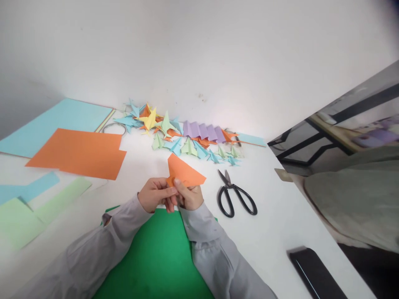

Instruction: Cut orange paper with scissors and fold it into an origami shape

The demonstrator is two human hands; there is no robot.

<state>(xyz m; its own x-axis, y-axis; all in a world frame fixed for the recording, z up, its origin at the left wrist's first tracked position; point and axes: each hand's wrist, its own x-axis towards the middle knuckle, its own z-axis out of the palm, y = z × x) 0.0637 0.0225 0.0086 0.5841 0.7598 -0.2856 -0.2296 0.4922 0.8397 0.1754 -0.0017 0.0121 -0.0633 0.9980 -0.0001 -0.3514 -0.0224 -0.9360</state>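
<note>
Between both hands is a folded piece of orange paper, raised in front of me with one pointed corner toward the right. My left hand pinches its lower left corner between thumb and fingers. My right hand grips the lower edge, its thumb lying on the front of the paper and its fingers behind. The fingertips of the two hands meet near the lower left corner. Below my hands and forearms lies a green sheet. Black-handled scissors rest on the table to the right, blades slightly apart.
Folded paper shapes in several colours line the wall, with a pleated purple paper among them. At left are orange sheets, a blue sheet and green paper pieces. A black case lies near the table's right edge.
</note>
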